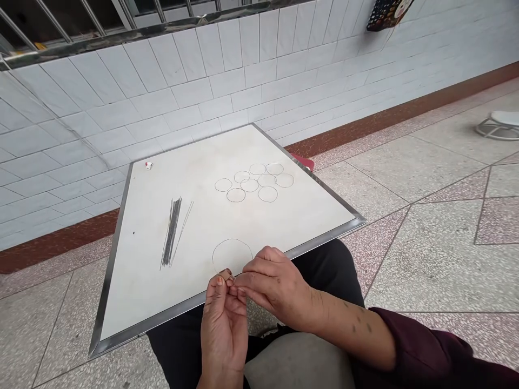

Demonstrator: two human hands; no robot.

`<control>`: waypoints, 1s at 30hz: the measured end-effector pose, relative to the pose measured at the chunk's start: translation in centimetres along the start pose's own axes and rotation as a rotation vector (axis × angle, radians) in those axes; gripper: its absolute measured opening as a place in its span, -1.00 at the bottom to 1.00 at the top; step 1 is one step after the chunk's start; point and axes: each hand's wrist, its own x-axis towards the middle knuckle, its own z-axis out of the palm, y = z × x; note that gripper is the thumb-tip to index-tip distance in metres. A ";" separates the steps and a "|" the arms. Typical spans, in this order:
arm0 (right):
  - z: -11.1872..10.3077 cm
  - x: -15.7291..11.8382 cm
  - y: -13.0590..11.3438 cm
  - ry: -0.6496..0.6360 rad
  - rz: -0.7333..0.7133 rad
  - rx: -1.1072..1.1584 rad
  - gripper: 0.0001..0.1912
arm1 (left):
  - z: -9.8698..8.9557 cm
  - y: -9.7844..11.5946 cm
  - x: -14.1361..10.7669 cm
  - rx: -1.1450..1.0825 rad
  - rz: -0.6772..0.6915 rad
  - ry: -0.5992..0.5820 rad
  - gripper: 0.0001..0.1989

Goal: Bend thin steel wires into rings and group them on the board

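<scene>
Now, at the near edge of the tabletop point(203, 216), the left hand point(224, 321) and the right hand point(279, 283) pinch the wire loop point(232, 239), fingertips close together, covering its near part. I think the left should hold firmly while the right works gently, so the curve stays round. Straight wires point(172, 232) lie toward the left edge; farther, small rings point(258, 184) lie nearer the right edge.

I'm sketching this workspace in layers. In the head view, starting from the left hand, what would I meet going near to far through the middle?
Left hand → large-looking thin ring at the fingertips → cluster of thin rings → tabletop's far rim → white tiled wall.
</scene>
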 end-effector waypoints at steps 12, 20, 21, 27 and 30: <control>0.4 0.0 -0.3 0.029 0.024 -0.048 -0.90 | 0.5 -0.1 0.2 0.009 0.005 0.104 -0.79; 0.6 -0.2 -0.1 0.048 0.022 -0.016 -0.90 | 0.1 0.0 0.5 0.058 0.015 0.095 -0.89; 0.6 -0.2 -0.1 0.043 0.021 -0.016 -0.88 | 0.0 0.0 0.5 0.068 0.012 0.080 -0.90; -0.5 -0.1 0.2 -0.027 -0.002 0.073 -0.90 | -0.8 0.8 0.8 0.127 -0.049 -0.020 -0.81; -2.0 0.2 0.6 -0.037 0.105 0.153 -0.62 | -1.1 1.1 0.7 0.156 -0.100 -0.040 -0.79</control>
